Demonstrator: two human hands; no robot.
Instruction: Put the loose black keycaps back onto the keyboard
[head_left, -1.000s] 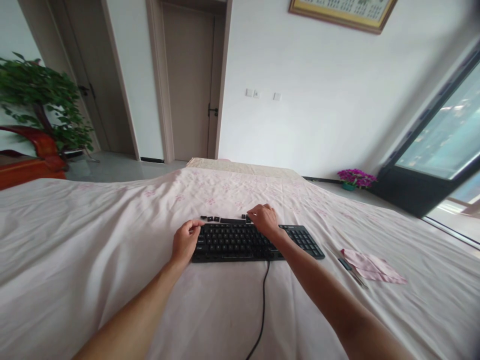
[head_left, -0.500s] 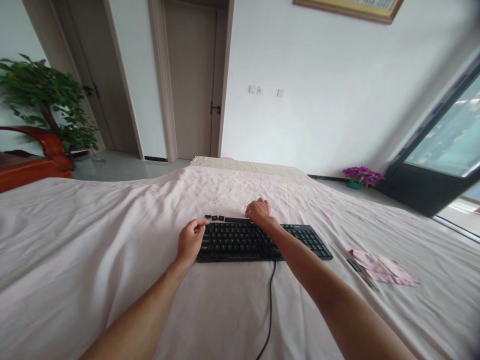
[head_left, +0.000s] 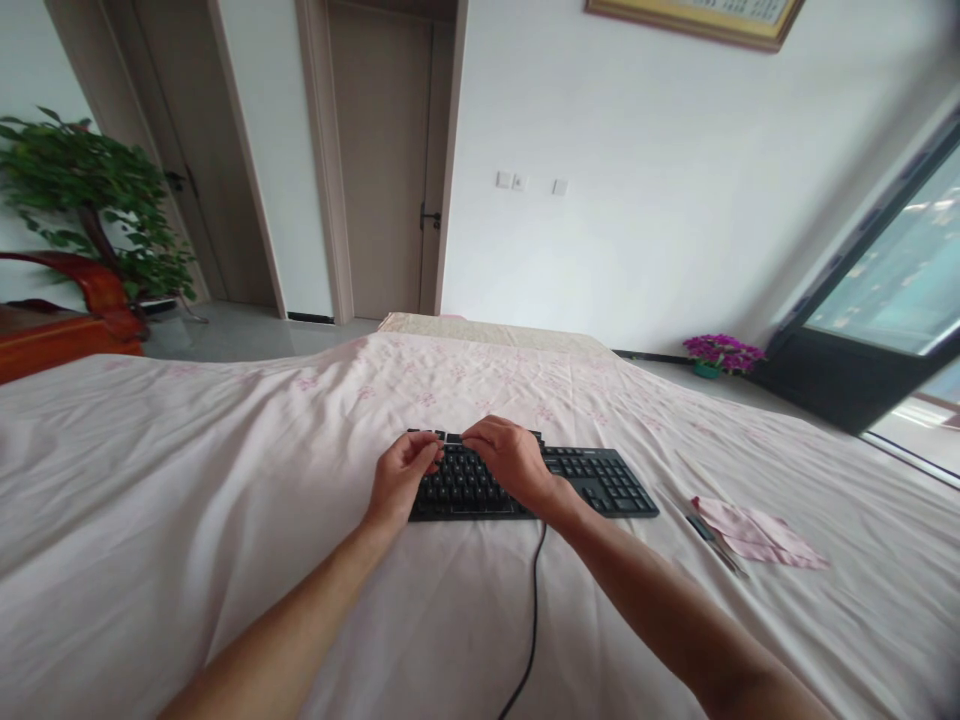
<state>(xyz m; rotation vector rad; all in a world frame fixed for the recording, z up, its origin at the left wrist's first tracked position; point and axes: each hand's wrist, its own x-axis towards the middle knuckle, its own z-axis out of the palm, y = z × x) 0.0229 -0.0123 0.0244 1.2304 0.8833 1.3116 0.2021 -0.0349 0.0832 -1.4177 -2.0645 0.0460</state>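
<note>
A black keyboard (head_left: 619,482) lies on the bedspread, its cable (head_left: 535,600) running from the near edge toward me. My left hand (head_left: 405,475) is over the keyboard's left end, thumb and fingers pinched together. From the right, my right hand (head_left: 514,462) reaches over the middle keys, its fingertips also pinched, close to the left ones. A thin, pale, wire-like piece (head_left: 454,444) shows between the two pinches; its ends are hidden by the fingers. Loose black keycaps (head_left: 439,434) and a long black keycap (head_left: 454,437) lie along the far edge, partly covered by my hands.
To the right lie a pink cloth (head_left: 761,532) and a thin tool with a dark handle (head_left: 701,528). The pale bedspread (head_left: 300,480) is wrinkled. Beyond are a wooden armrest (head_left: 105,295), a leafy plant (head_left: 82,180), doors and purple flowers (head_left: 724,352).
My left hand has moved right from the keyboard's left corner, and my right hand has drawn left and nearer. Their fingertips are now close together, with the pale wire-like piece between them.
</note>
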